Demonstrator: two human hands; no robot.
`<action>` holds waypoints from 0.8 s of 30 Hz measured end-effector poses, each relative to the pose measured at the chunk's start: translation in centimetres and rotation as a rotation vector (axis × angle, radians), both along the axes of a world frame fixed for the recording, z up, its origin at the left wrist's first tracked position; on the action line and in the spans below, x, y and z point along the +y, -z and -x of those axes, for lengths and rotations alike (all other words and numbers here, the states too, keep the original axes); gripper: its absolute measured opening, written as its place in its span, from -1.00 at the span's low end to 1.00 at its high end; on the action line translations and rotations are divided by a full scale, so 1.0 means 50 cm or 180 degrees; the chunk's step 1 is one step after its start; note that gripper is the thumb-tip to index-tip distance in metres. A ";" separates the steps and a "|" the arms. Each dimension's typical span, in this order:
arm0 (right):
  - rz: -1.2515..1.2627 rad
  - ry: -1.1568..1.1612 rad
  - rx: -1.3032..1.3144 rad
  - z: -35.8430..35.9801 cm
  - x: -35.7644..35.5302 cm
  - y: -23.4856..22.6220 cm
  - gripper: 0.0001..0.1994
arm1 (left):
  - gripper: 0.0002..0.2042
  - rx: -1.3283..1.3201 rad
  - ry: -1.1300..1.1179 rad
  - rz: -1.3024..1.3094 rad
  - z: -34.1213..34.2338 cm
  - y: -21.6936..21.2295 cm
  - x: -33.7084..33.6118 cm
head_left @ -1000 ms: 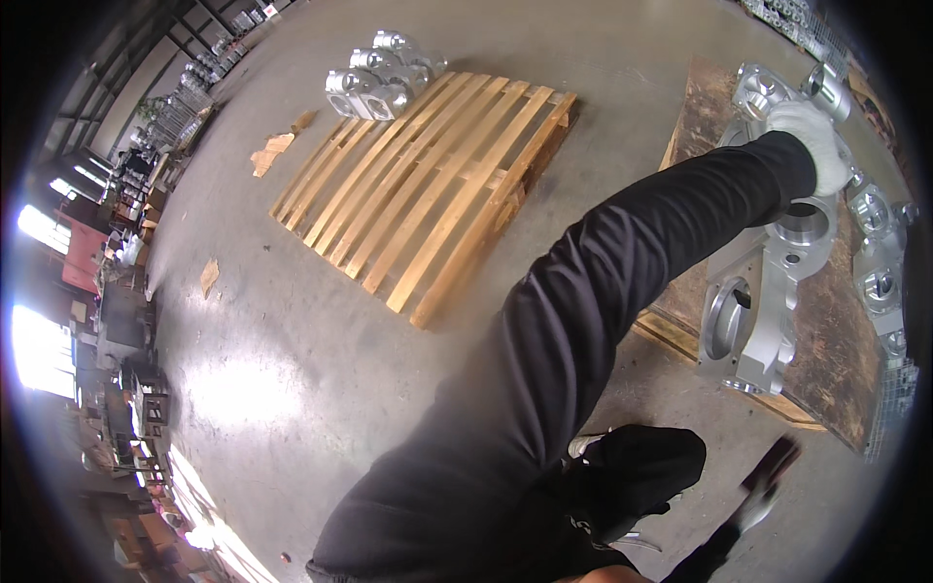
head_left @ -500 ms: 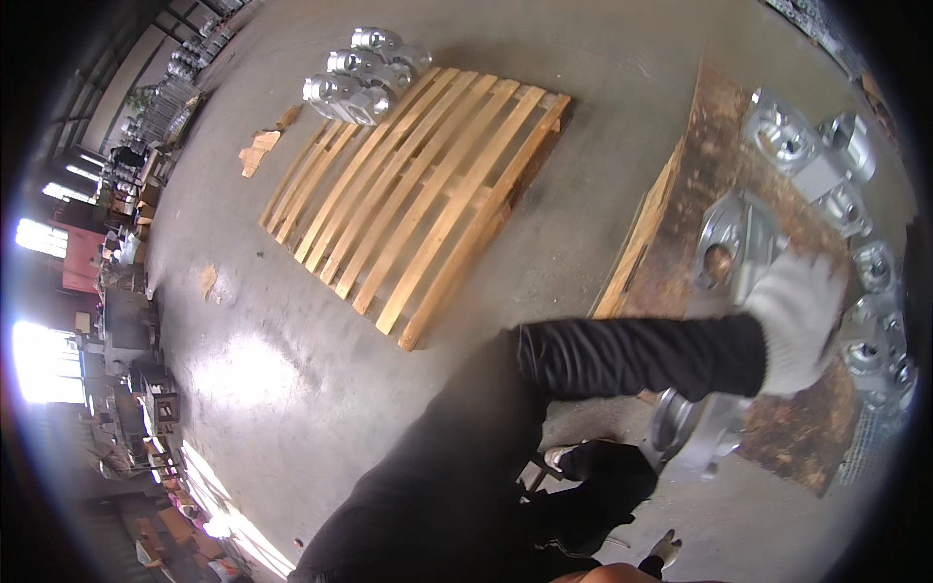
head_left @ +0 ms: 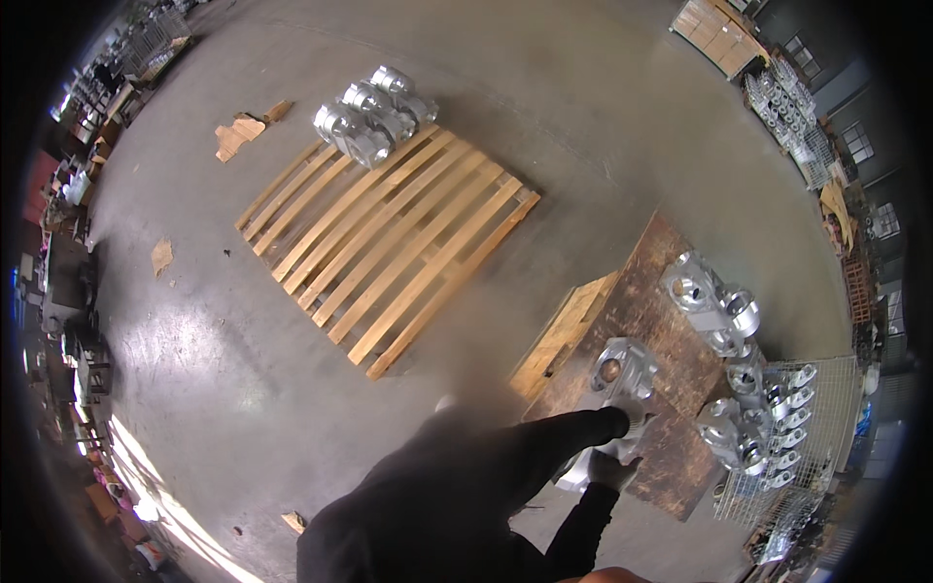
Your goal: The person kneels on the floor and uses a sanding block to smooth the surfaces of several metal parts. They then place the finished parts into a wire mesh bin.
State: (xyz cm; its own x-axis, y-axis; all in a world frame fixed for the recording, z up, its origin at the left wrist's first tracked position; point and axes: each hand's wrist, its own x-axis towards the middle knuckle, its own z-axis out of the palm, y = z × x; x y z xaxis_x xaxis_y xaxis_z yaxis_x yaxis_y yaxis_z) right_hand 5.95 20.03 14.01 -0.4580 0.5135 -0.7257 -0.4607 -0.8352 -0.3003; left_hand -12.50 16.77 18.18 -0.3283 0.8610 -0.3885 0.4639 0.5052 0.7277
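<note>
Over the near part of the worn brown board (head_left: 671, 466), my two gloved hands are close together. My left hand (head_left: 634, 410) reaches across a silvery metal casting, and its fingers are mostly hidden behind the dark sleeve and glove. Just below it, my right hand (head_left: 612, 471) has fingers stretched apart, beside the shiny metal at the board's edge; whether it touches is unclear. The casting (head_left: 622, 367) with a round bore lies at the left of the board, its lower part covered by my left forearm. More silvery metal (head_left: 573, 474) shows under that forearm.
More castings (head_left: 714, 301) stand along the board's right side, beside a wire mesh basket (head_left: 826, 398) holding several smaller metal parts. A slatted wooden pallet (head_left: 389, 253) lies on the floor to the left, with a cluster of castings (head_left: 374, 117) at its far end. Cardboard scraps (head_left: 238, 136) lie beyond.
My view has swung, so the board sits lower and further left. My left hand has come down from above the board, toward its near edge; my right hand has come up beside it.
</note>
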 end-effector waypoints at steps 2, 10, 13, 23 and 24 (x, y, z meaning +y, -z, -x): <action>-0.0798 -0.0162 -0.0641 0.045 -0.036 0.003 -0.35 | -0.53 -0.0125 0.0087 0.0165 0.012 0.004 -0.034; -0.4185 -0.2771 -0.4260 0.084 -0.142 0.003 -0.38 | -0.49 -0.0724 0.0246 0.0453 0.082 -0.037 -0.175; -0.4093 -0.3486 -0.4825 0.122 -0.108 -0.025 -0.35 | -0.47 -0.1002 0.0267 0.0368 0.152 -0.049 -0.165; -0.3028 -0.4819 -0.5144 0.362 -0.117 -0.159 -0.20 | -0.41 -0.1323 -0.0022 0.0589 0.355 -0.091 -0.209; -0.3429 -0.5019 -0.5080 0.384 -0.139 -0.145 -0.26 | -0.40 -0.1310 -0.0116 0.0657 0.369 -0.093 -0.231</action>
